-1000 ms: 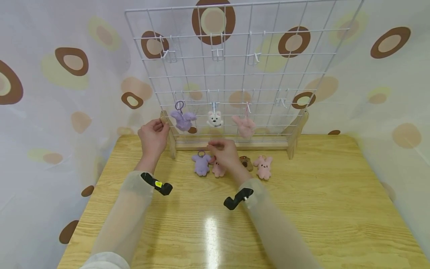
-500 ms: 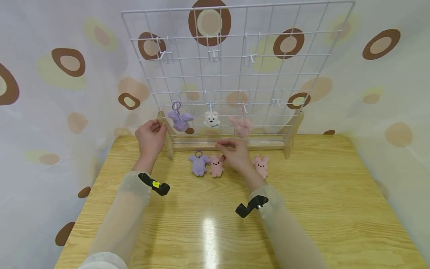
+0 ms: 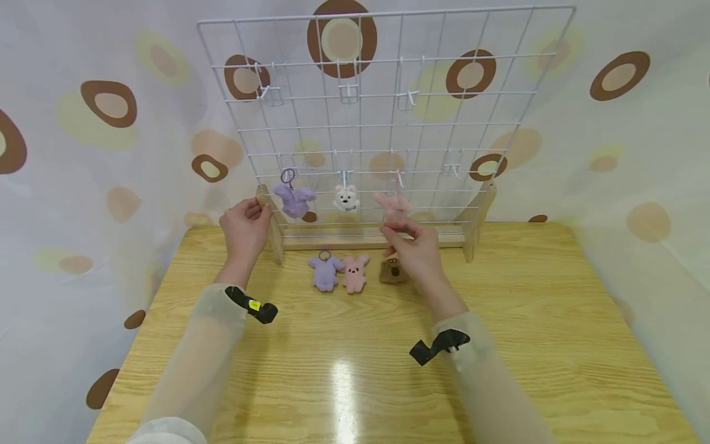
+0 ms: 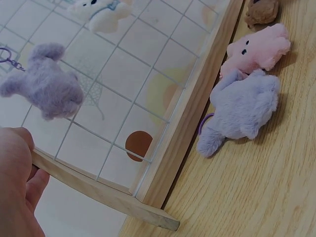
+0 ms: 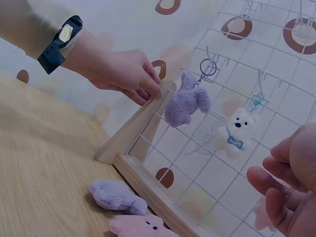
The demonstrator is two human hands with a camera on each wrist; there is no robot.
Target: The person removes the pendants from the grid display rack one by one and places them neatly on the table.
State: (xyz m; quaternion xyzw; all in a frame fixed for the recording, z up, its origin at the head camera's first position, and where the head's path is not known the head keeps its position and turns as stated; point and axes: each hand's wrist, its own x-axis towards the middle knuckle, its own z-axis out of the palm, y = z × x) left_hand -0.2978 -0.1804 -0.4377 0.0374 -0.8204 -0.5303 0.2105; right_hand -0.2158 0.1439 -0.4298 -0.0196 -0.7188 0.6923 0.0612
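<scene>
My left hand (image 3: 245, 229) grips the left wooden upright (image 4: 94, 190) of a stand that bears a white wire grid. Hanging from the grid's lower hooks are a purple plush keychain (image 3: 295, 200), a white bear keychain (image 3: 346, 198) and a pink plush keychain (image 3: 394, 206). My right hand (image 3: 415, 250) hovers before the stand's base, just below the hanging pink one, its fingers loosely bent around nothing visible. On the table lie a purple plush (image 3: 325, 274), a pink bunny plush (image 3: 354, 273) and a brown plush (image 3: 391, 272), which the right hand partly covers.
Bare white hooks (image 3: 452, 169) sit on the grid's lower right and along its upper row. The stand's wooden base bar (image 3: 333, 240) runs behind the plush toys. A wooden table (image 3: 310, 357) spreads in front, and a patterned cloth (image 3: 111, 203) covers the walls.
My right hand has moved rightward along the table toys, uncovering the pink bunny and brown plush and now hiding the rightmost pink one. My left hand keeps its hold; the view has shifted slightly.
</scene>
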